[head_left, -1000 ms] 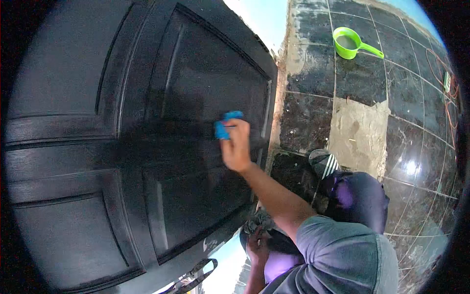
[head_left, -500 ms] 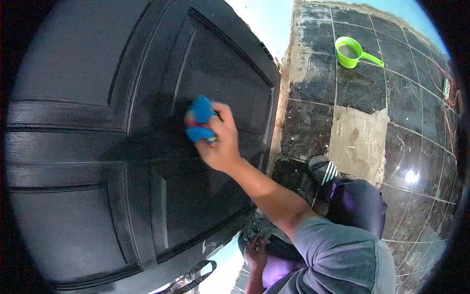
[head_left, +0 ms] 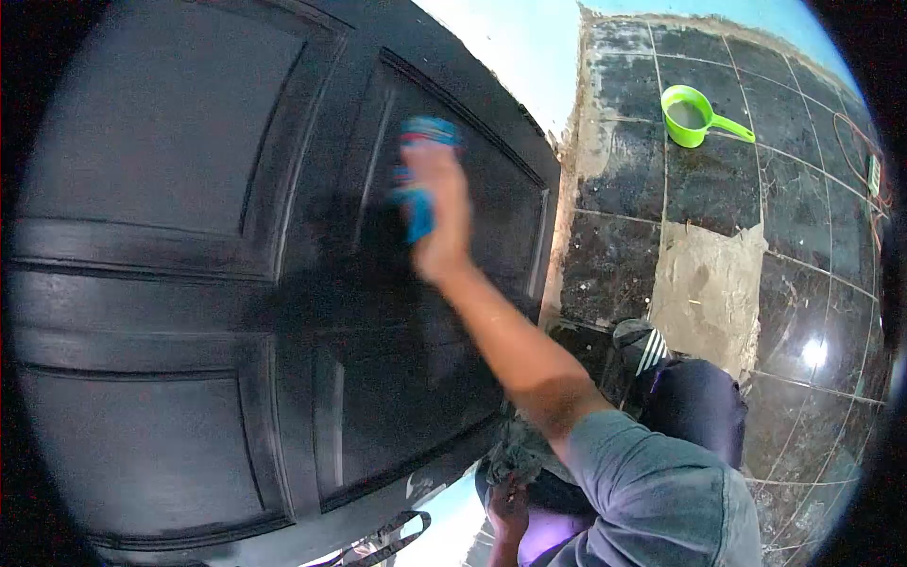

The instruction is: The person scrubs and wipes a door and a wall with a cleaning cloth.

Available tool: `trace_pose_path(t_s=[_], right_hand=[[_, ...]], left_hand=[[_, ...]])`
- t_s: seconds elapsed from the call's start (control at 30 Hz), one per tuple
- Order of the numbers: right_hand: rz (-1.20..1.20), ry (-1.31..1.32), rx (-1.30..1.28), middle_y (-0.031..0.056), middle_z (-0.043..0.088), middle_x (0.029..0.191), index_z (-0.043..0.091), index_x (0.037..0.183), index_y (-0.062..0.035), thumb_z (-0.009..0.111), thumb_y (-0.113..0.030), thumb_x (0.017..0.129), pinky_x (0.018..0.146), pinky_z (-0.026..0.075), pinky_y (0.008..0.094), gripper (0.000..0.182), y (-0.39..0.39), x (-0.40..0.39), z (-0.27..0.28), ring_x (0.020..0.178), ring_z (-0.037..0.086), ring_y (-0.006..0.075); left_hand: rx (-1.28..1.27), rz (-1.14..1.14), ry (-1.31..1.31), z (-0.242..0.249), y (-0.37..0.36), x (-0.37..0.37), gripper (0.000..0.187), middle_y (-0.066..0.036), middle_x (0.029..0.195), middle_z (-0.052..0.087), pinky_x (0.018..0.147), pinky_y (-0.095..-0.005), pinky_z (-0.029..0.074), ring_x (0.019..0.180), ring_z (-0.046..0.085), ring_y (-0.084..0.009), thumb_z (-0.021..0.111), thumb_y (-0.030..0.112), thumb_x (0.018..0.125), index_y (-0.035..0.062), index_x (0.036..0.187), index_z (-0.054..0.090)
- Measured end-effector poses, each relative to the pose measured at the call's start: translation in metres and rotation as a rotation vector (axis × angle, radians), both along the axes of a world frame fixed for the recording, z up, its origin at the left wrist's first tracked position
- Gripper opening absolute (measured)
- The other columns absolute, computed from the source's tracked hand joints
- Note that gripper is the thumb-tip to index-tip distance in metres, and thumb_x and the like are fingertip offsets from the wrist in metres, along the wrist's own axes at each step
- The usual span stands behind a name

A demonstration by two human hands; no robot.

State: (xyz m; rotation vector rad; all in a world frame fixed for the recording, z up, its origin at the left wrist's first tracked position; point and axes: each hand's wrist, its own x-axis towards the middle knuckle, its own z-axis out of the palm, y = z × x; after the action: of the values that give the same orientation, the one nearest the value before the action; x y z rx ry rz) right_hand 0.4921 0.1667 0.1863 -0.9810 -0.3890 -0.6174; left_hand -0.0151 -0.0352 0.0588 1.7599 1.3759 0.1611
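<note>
The blue cloth (head_left: 420,215), against the dark panelled door (head_left: 302,293), looks light, soft and hard to damage, perhaps slippery if wet, and best held by its bunched middle. The right hand (head_left: 441,184) closes its blurred fingers around it, arm outstretched; the left hand (head_left: 508,508) sits low beside a grey rag (head_left: 516,455), its grip unclear.
</note>
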Motion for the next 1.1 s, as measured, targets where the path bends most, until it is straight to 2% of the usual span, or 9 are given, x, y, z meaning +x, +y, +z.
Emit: trace_pose_path(t_s=[0.17,0.3,0.37,0.43,0.63,0.73,0.83,0.97,1.1], right_hand=[[0.012,-0.142,-0.226,0.0244,0.061,0.141,0.064,0.135,-0.0015,0.058,0.0,0.089,0.118,0.041,0.0478,0.047,-0.01,0.015,0.034,0.135,0.055,0.0444],[-0.053,0.492,-0.227,0.0198,0.064,0.141,0.062,0.139,-0.0022,0.06,-0.005,0.096,0.113,0.045,0.0419,0.043,0.012,0.066,-0.112,0.132,0.06,0.0375],[0.289,0.871,0.049,0.0175,0.071,0.128,0.064,0.132,-0.0009,0.061,-0.012,0.098,0.104,0.05,0.0422,0.036,0.009,0.083,-0.15,0.118,0.067,0.0363],[0.242,1.015,-0.316,0.0149,0.074,0.113,0.064,0.129,-0.0031,0.063,-0.02,0.1,0.093,0.053,0.0414,0.033,0.008,0.085,-0.125,0.103,0.07,0.0314],[-0.001,0.001,-0.071,0.0208,0.064,0.132,0.061,0.134,-0.0022,0.065,-0.021,0.098,0.107,0.048,0.0472,0.04,0.0,0.014,0.061,0.125,0.062,0.0398],[-0.013,-0.062,-0.197,0.0209,0.062,0.137,0.061,0.134,-0.0028,0.075,-0.018,0.089,0.111,0.042,0.0509,0.049,-0.006,0.026,0.02,0.128,0.057,0.0426],[-0.006,0.338,-0.242,0.0185,0.064,0.136,0.058,0.139,-0.0067,0.056,0.0,0.093,0.111,0.042,0.0484,0.046,-0.001,0.031,-0.101,0.123,0.059,0.0387],[0.218,0.971,-0.304,0.0192,0.068,0.12,0.059,0.133,-0.0034,0.047,-0.028,0.109,0.103,0.047,0.0432,0.036,0.012,0.016,-0.319,0.113,0.064,0.0328],[0.047,0.881,-0.337,0.0221,0.069,0.117,0.061,0.128,-0.003,0.051,-0.026,0.108,0.098,0.049,0.0452,0.032,0.014,-0.001,-0.274,0.108,0.065,0.0394]], left_hand=[[0.057,-0.106,0.13,0.025,0.005,0.032,0.037,-0.019,0.129,0.07,0.1,-0.0396,0.051,0.119,0.066,-0.0301,0.073,0.014,0.093,0.0051,0.129,0.071],[0.1,-0.076,0.081,0.032,0.004,0.034,0.036,-0.019,0.129,0.07,0.101,-0.0383,0.051,0.12,0.065,-0.0299,0.07,0.013,0.094,0.0072,0.13,0.071],[0.039,-0.018,0.008,0.024,0.0,0.016,0.034,-0.018,0.128,0.07,0.101,-0.038,0.051,0.118,0.066,-0.0294,0.069,0.012,0.095,0.0038,0.128,0.071],[0.066,-0.055,-0.044,0.009,0.001,0.001,0.032,-0.016,0.126,0.069,0.1,-0.0375,0.051,0.114,0.066,-0.0285,0.068,0.012,0.098,-0.0021,0.126,0.07],[0.164,-0.238,0.113,0.017,0.002,0.023,0.033,-0.015,0.124,0.071,0.1,-0.0376,0.051,0.109,0.067,-0.0266,0.065,0.015,0.1,-0.0011,0.129,0.07],[0.09,-0.149,0.197,0.036,0.003,0.05,0.03,-0.017,0.122,0.072,0.099,-0.0374,0.051,0.11,0.067,-0.0257,0.065,0.015,0.1,0.0015,0.126,0.073],[0.139,-0.155,0.193,0.041,0.004,0.045,0.029,-0.019,0.122,0.072,0.099,-0.0366,0.051,0.11,0.067,-0.0259,0.065,0.013,0.099,0.0028,0.125,0.072],[0.25,-0.169,0.08,0.039,0.002,0.03,0.029,-0.016,0.109,0.075,0.088,-0.0368,0.056,0.103,0.072,-0.0261,0.074,0.012,0.094,0.0053,0.122,0.074],[0.113,0.011,-0.057,0.008,-0.001,-0.014,0.027,-0.018,0.107,0.076,0.086,-0.0375,0.055,0.103,0.072,-0.026,0.074,0.013,0.094,0.0057,0.121,0.075]])
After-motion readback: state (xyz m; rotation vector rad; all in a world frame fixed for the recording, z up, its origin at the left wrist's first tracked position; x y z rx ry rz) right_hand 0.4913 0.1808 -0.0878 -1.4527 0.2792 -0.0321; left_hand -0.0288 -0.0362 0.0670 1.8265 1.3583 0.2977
